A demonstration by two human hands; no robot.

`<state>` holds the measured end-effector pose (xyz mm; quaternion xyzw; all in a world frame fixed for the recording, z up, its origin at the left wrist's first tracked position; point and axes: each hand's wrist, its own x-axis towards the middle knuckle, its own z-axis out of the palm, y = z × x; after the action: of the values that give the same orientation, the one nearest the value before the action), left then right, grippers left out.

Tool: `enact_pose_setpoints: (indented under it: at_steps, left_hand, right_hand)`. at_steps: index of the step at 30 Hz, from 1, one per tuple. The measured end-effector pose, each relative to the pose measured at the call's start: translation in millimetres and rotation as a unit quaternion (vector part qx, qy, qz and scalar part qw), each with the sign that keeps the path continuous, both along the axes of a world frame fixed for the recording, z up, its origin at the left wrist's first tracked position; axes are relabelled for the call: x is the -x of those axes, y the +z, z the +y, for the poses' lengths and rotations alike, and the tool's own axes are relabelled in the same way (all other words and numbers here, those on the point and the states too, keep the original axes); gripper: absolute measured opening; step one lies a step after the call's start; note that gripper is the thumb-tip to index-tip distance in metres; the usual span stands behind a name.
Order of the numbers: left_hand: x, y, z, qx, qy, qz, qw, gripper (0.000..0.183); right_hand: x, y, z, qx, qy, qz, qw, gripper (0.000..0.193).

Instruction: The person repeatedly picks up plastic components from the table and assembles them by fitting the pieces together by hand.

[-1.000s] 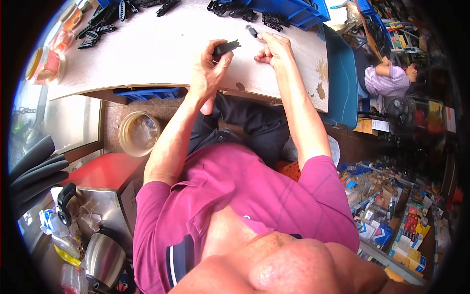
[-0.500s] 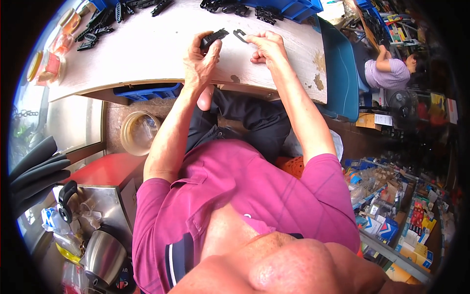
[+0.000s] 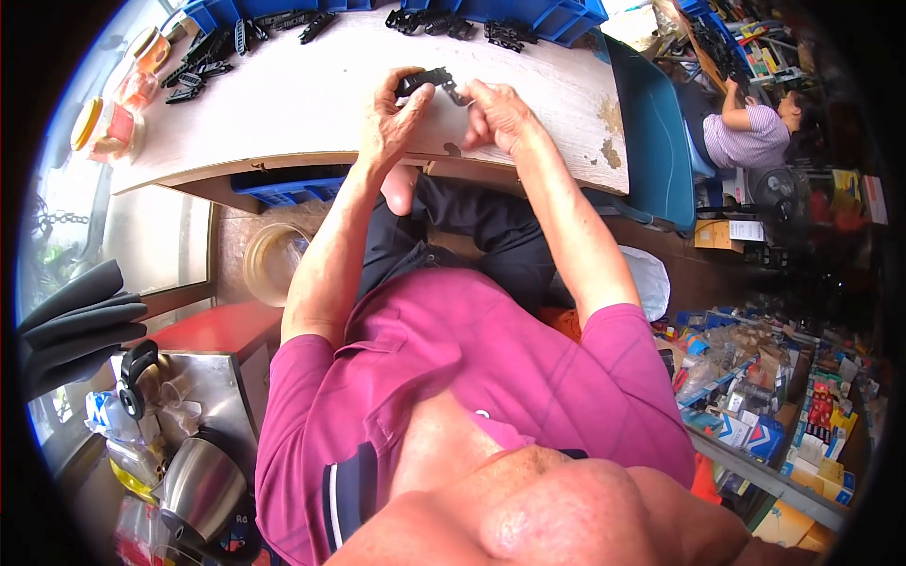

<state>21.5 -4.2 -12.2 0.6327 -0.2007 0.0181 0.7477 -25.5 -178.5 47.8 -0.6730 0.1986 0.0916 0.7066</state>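
Over the front part of the white worktable (image 3: 311,104), my left hand (image 3: 392,118) is closed around a black plastic part (image 3: 427,81). Pinched in the fingers of my right hand (image 3: 500,115) is a small black hooked piece (image 3: 461,95), held against the right end of that part. My fingers cover some of both pieces, so how they fit together is hard to make out. Farther back on the table lie loose black plastic parts in heaps, one at the left (image 3: 196,71) and others near the middle (image 3: 434,23) and right (image 3: 511,35).
Blue crates (image 3: 552,17) stand along the table's far edge. Lidded jars (image 3: 99,127) sit at its left end. A teal bin (image 3: 651,132) adjoins the right side, with a co-worker (image 3: 750,132) beyond. Below are a round tub (image 3: 274,262) and a steel kettle (image 3: 201,486).
My right hand has moved left and slightly down, bringing the small hooked piece from apart to against the part in my left hand. The view has shifted slightly.
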Motion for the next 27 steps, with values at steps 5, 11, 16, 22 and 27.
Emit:
enact_pose_setpoints:
  at_steps: [5, 11, 16, 22, 27]
  left_hand:
    - [11.3, 11.4, -14.7, 0.070, -0.096, 0.065, 0.991, 0.033]
    - [25.2, 12.9, -23.5, 0.057, 0.053, 0.038, 0.996, 0.027]
    - [27.4, 19.9, -24.5, 0.054, 0.068, 0.079, 0.993, 0.025]
    - [28.6, 18.5, -17.9, 0.031, 0.042, 0.070, 0.996, 0.027]
    - [23.7, 10.1, -12.3, 0.031, 0.005, 0.070, 0.997, 0.031]
  right_hand:
    - [14.2, -18.9, 1.5, -0.076, 0.043, -0.060, 0.994, 0.049]
    - [21.6, -17.8, 22.4, -0.109, -0.046, -0.106, 0.987, 0.039]
    - [24.5, -19.2, 26.8, -0.061, -0.084, -0.145, 0.984, 0.027]
    - [28.2, -25.3, 29.3, -0.081, -0.135, -0.185, 0.970, 0.018]
    - [38.5, -4.6, 28.5, -0.162, -0.177, -0.186, 0.953, 0.020]
